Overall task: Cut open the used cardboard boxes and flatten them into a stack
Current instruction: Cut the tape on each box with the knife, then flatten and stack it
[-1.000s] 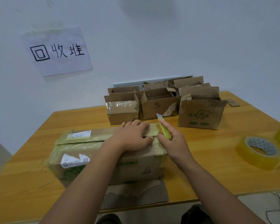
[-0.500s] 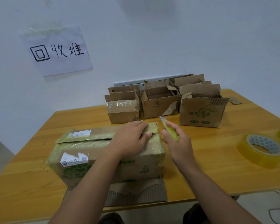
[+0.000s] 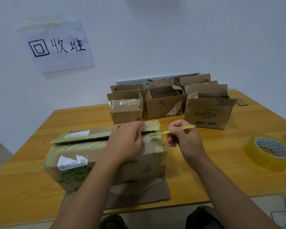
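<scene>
A taped cardboard box (image 3: 106,164) lies on its long side at the near edge of the wooden table (image 3: 213,176), resting on a flat sheet of corrugated cardboard (image 3: 139,194). The left hand (image 3: 124,142) lies on top of the box with its fingers curled over the edge of the far flap (image 3: 92,133), pressing down beside the open seam. The right hand (image 3: 183,139) pinches a slim yellow-green cutter (image 3: 177,130) between thumb and fingers, its tip pointing into the seam at the right end of the box, where tape seems to bridge the flaps. The box looks light and likely empty, its walls stiff but easy to dent; the glossy tape wrapping it would be slippery under the palm, so a hold on bare cardboard or over a flap edge seems safer. Pressing near the seam keeps the tape taut for the blade, though the left fingers sit close to the cutting line and could be nicked. More open boxes (image 3: 165,103) stand at the far side, and a roll of tape (image 3: 269,154) lies at the right.
</scene>
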`<action>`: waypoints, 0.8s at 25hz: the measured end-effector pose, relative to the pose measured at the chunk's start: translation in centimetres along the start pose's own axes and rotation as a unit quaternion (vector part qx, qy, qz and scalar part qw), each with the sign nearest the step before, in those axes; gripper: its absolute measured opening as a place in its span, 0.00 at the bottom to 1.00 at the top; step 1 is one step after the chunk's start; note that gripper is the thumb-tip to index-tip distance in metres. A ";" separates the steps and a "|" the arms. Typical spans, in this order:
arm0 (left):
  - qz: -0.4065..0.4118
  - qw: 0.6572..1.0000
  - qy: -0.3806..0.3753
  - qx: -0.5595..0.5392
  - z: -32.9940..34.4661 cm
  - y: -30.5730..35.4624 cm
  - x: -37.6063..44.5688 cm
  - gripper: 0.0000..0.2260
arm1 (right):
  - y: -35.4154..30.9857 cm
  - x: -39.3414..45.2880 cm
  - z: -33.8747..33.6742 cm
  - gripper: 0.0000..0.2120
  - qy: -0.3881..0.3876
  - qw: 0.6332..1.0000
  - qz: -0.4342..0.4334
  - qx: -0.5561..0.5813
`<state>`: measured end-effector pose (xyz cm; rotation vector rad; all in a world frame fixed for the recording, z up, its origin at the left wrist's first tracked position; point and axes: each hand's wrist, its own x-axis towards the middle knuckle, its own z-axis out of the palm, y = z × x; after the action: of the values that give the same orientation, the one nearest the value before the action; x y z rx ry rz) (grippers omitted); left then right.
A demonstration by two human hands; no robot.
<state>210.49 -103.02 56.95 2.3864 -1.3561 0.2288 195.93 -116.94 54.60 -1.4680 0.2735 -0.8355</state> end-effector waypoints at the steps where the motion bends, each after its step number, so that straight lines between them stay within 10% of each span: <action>1: -0.001 1.000 0.003 -0.006 0.0 0.0 0.0 0.16 | 0.1 0.0 0.3 0.05 -0.010 1.000 -0.005 -0.017; 20: 0.064 0.994 -0.067 0.054 -0.7 -0.2 2.2 0.23 | 2.2 -1.9 2.0 0.07 0.162 0.984 0.030 0.065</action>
<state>211.79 -104.35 58.28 2.4437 -1.5981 0.1828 196.64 -114.45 52.20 -1.1933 0.4946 -1.0241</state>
